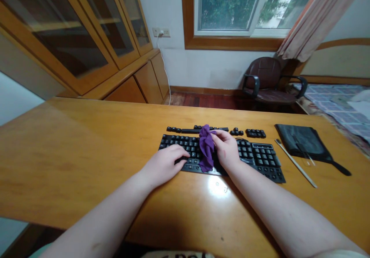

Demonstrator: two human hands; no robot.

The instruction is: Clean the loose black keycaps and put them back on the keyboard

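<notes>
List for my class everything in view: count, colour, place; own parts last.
wooden desk: 1, yellowish, foreground
flat plastic keyboard: 1, black, on desk
loose plastic keycaps: many, black, beyond keyboard
crumpled fabric cloth: 1, purple, over keyboard
slim brush: 1, pale, keyboard's right
flat rectangular pouch: 1, black, desk's right
pronged tool: 1, pale tips, over pouch
plain wall: 1, white, background
glazed wooden cabinet: 1, orange, left
power cord: 1, white, below socket
framed window: 1, white, background
fabric curtain: 1, pink, upper right
padded armchair: 1, brown, background
checked bed: 1, blue, right
wooden floor: 1, red, background
lettered clothing: 1, pale, bottom edge
left hand: 1, bare, on keyboard
right hand: 1, bare, pinching cloth
forearms: 2, bare, foreground
</notes>
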